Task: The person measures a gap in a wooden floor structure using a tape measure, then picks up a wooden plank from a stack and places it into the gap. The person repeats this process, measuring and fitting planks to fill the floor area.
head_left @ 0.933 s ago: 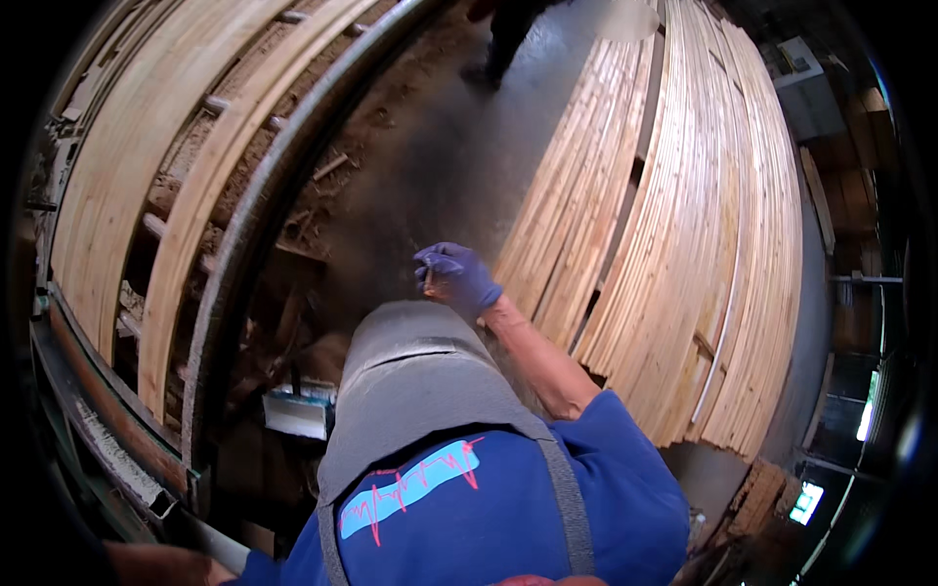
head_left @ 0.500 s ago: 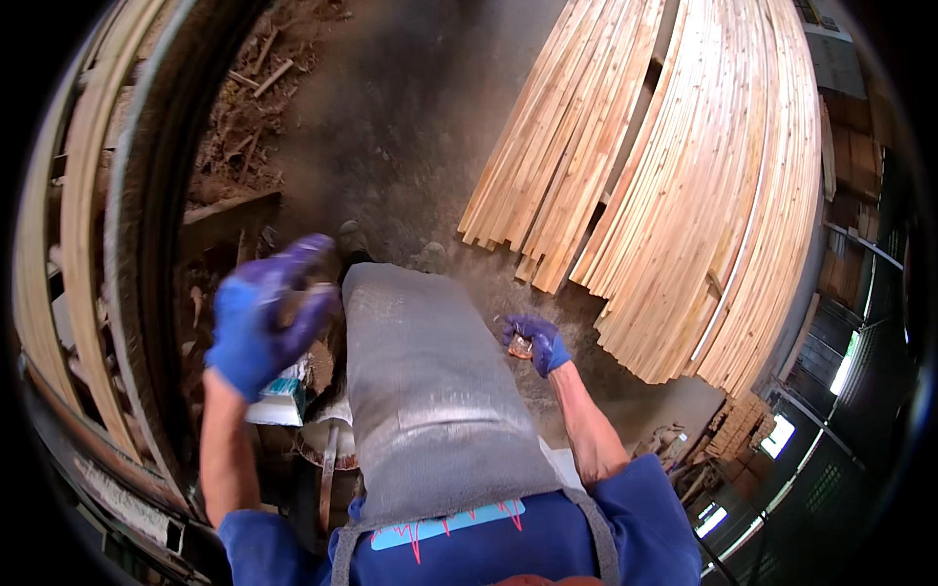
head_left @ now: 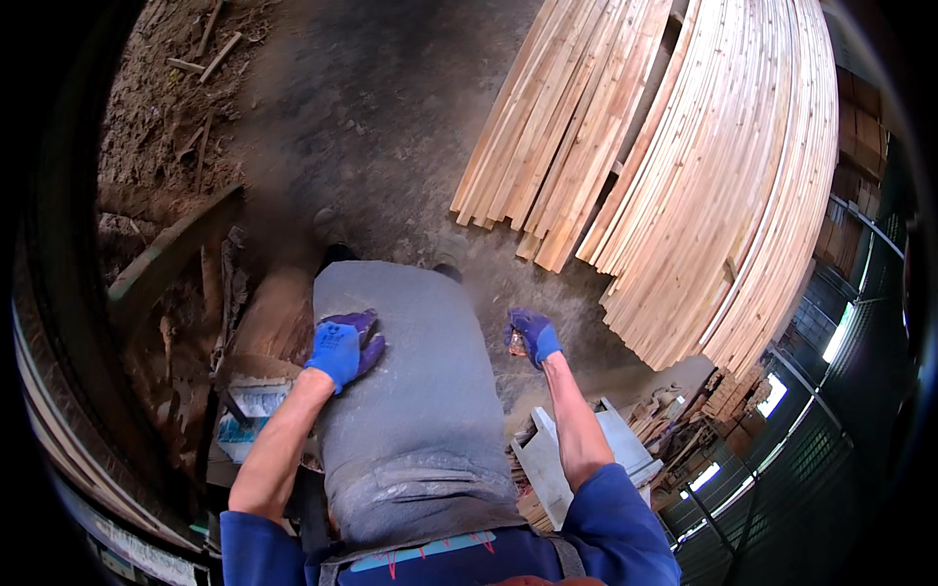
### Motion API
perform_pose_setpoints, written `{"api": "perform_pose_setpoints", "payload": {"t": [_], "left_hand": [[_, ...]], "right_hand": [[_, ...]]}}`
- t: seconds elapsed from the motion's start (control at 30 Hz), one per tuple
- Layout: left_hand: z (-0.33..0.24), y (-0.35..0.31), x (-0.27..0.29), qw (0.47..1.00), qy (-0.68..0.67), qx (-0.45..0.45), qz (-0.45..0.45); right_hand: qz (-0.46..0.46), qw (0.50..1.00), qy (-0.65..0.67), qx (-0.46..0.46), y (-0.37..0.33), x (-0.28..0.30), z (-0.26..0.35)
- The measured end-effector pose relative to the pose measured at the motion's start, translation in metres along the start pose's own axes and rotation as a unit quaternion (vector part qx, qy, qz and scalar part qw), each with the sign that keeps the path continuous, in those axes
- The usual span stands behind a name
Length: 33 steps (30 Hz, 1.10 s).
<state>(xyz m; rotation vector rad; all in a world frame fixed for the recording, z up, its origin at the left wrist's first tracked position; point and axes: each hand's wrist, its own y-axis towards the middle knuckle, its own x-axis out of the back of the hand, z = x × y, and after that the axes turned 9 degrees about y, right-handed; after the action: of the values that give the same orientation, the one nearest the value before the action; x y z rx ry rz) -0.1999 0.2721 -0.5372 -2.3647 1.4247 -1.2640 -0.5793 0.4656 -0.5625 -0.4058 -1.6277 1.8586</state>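
Grey apron [head_left: 410, 391] under gloved left hand [head_left: 342, 350], right hand [head_left: 532, 337] clasping small brown piece [head_left: 516, 342]

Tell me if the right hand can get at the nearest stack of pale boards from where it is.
Probably yes. The right hand hangs beside the grey apron, its grip closed on a small brownish scrap I cannot identify. Only bare dusty floor lies between it and the board stack, though it would need a forward stretch or step.

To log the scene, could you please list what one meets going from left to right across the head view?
Wood scraps on the dirt → left hand on the grey apron → right hand → stacked pale planks → bright windows.
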Motion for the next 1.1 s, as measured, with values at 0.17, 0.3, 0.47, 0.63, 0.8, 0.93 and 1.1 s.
{"api": "perform_pose_setpoints", "payload": {"t": [0.17,0.3,0.47,0.63,0.8,0.93,1.1], "left_hand": [[0.004,0.026,-0.006,1.000,0.019,-0.002,-0.007],[0.010,0.045,-0.023,0.998,0.032,0.003,-0.052],[0.018,0.075,-0.009,0.997,0.038,0.008,-0.066],[0.024,0.096,0.000,0.994,0.066,-0.002,-0.087],[0.027,0.111,0.005,0.999,0.016,-0.002,-0.042],[0.028,0.108,0.005,0.999,0.003,0.004,-0.044],[0.029,0.120,0.008,0.998,-0.006,-0.033,-0.061]], "right_hand": [[0.011,0.984,-0.146,0.105,0.157,0.012,-0.001],[-0.036,0.963,-0.236,0.122,0.267,0.000,0.049],[-0.165,0.859,-0.443,0.196,0.394,-0.008,0.079],[-0.215,0.848,-0.462,0.146,0.429,-0.053,0.104],[-0.213,0.840,-0.472,0.163,0.415,-0.050,0.109],[-0.086,0.911,-0.383,0.126,0.364,-0.035,0.116],[-0.084,0.880,-0.419,0.209,0.381,-0.066,0.084]]}}
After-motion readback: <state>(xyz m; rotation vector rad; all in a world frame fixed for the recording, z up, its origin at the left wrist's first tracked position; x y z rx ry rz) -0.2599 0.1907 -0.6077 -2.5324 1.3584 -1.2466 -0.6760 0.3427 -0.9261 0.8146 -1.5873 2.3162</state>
